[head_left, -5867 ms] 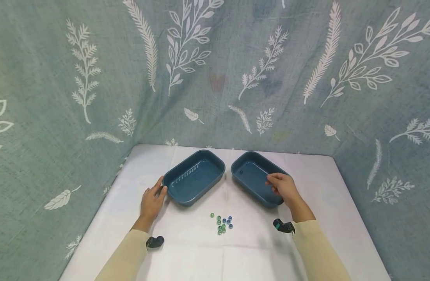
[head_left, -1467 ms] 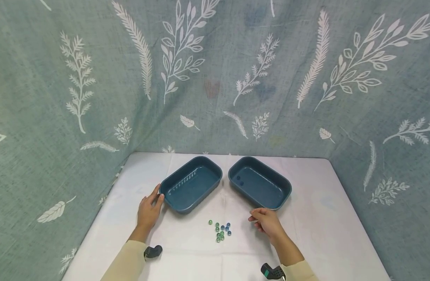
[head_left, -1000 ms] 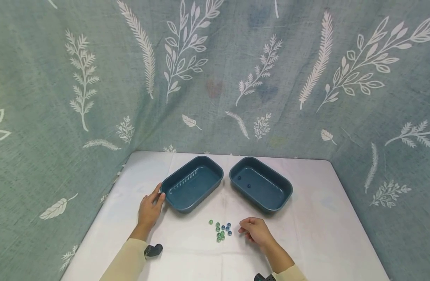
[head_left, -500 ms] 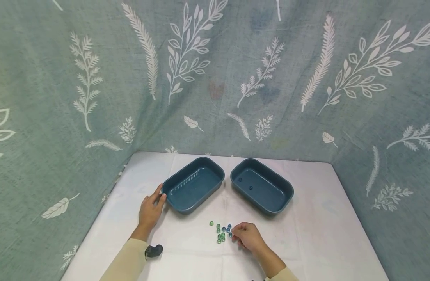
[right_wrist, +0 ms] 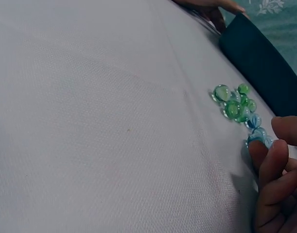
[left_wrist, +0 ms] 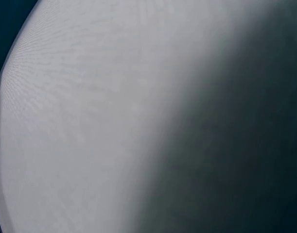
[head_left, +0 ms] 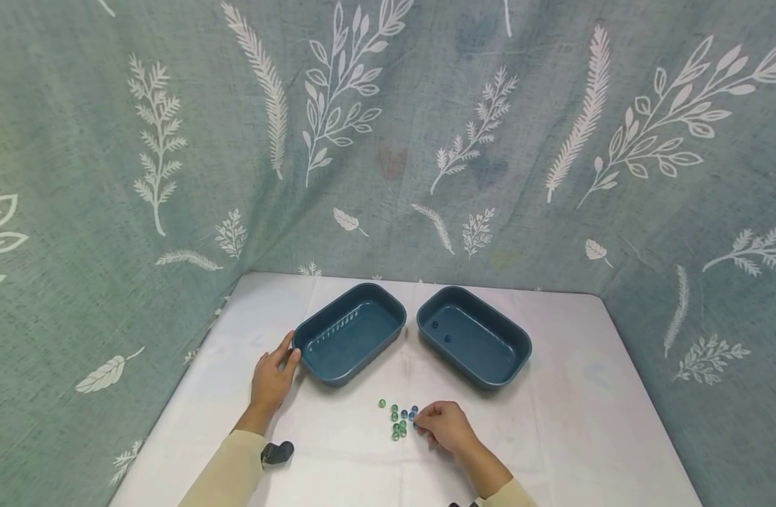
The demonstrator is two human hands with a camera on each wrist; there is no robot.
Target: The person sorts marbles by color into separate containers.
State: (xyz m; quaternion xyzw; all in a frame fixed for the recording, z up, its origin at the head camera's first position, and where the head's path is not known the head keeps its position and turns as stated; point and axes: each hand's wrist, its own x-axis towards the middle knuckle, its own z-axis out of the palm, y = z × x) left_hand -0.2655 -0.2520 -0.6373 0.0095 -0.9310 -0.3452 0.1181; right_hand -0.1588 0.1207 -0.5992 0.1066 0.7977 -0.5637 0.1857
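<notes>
Straight fingers of my left hand (head_left: 271, 380) rest against the near-left end of the left dark blue tray (head_left: 346, 345). Thumb and forefinger of my right hand (head_left: 448, 426) pinch a blue marble (head_left: 416, 425) at the right edge of a small cluster on the cloth. Beside it lie other blue marbles (head_left: 404, 414), with several green marbles (head_left: 403, 424) to their left. The right wrist view shows the green marbles (right_wrist: 232, 109) beyond my fingertips. Two dark-looking marbles (head_left: 448, 339) sit in the right blue tray (head_left: 483, 348); none shows in the left one.
White cloth (head_left: 337, 465) covers the table. Behind and at both sides hangs a green-blue curtain (head_left: 388, 232) with white leaf prints. The left wrist view is mostly blurred, with pale cloth (left_wrist: 90, 121) and a dark area on the right.
My right hand has come from over the right tray down to the marbles and closed on a blue one. A second marble has appeared in that tray. My left hand stays put.
</notes>
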